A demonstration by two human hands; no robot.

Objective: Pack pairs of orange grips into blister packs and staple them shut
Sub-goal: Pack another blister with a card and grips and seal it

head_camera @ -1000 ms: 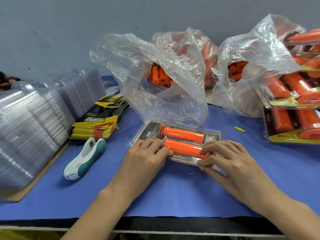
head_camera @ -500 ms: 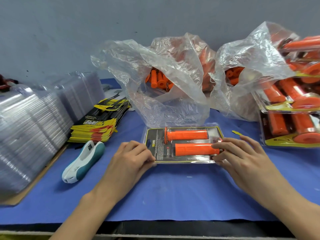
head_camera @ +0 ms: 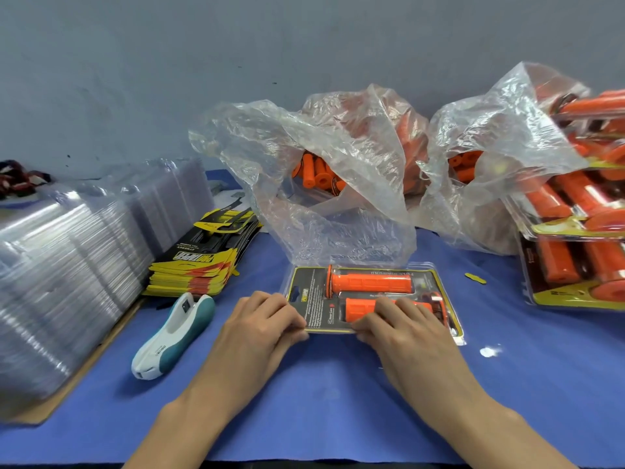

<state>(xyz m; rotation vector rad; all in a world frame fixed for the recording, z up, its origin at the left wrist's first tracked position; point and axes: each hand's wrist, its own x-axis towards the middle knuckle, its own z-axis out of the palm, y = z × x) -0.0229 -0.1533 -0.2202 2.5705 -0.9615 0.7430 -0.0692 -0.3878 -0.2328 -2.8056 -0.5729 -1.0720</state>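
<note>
Two orange grips (head_camera: 370,282) inside blister pack (head_camera: 437,276)

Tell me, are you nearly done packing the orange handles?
Not nearly. Done: finished packs are piled on the right. In hand: one blister pack holds two grips, and the left hand and right hand pinch its near edge; the stapler lies untouched. Left: stapling this one, then the loose grips in the bags, with many empty blisters and cards waiting.

Head view — close, forward and down
</note>
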